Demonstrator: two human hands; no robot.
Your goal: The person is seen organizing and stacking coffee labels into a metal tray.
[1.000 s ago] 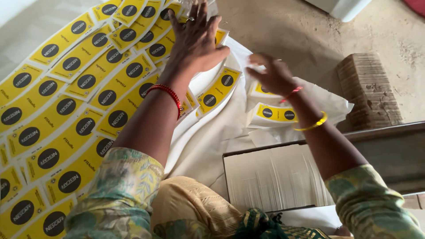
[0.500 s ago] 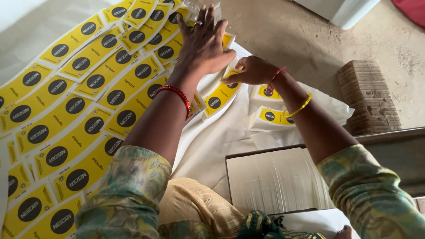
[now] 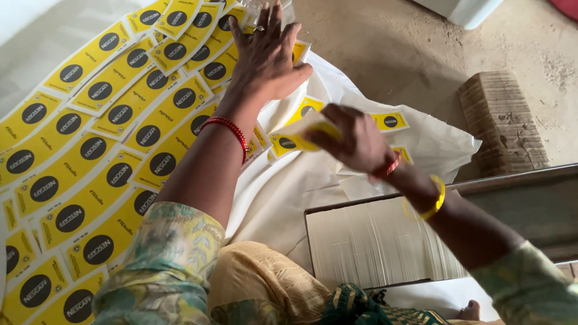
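My left hand (image 3: 267, 55) lies flat with fingers spread on the top of the rows of yellow labels (image 3: 114, 144), each with black round marks, laid overlapping across the floor. A red bangle circles that wrist. My right hand (image 3: 352, 138) holds a yellow label (image 3: 301, 133) by its edge, just to the right of my left forearm, above a white sheet (image 3: 289, 192). More loose yellow labels (image 3: 388, 121) lie on the white sheet beyond my right hand.
A stack of pale sheets in an open box (image 3: 373, 241) sits by my right forearm. A ribbed brown block (image 3: 503, 123) stands on the concrete floor at the right. A grey metal edge (image 3: 530, 180) runs behind the box.
My right hand has moved left toward my left hand, carrying a yellow label off the white sheet. My left hand has stayed pressed on the laid labels.
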